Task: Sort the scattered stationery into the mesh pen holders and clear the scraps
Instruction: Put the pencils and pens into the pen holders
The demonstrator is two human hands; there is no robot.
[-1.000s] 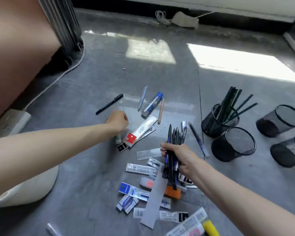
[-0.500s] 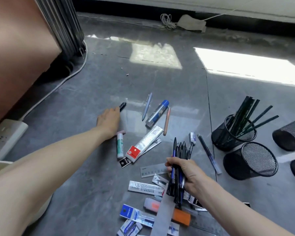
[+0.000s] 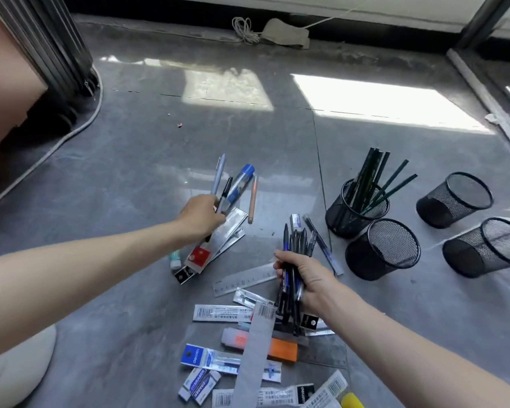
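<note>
Floor [image 3: 130, 178]: grey and shiny
Pen holders [image 3: 383, 251]: black, with tiny holes all over
Pencils [image 3: 365, 181]: dark green
Pen bunch [image 3: 295, 244]: black and blue
Single pen [image 3: 226, 189]: black
Tube [image 3: 239, 187]: see-through, blue cap
Thin crayon stick [image 3: 252, 198]: pale orange
Eraser [image 3: 283, 350]: orange
Long packet [image 3: 200, 256]: silver with a red patch
Flat packet [image 3: 223, 313]: white with black stripes
Ruler [image 3: 242, 280]: clear, small dark marks
Cable [image 3: 71, 134]: white
</note>
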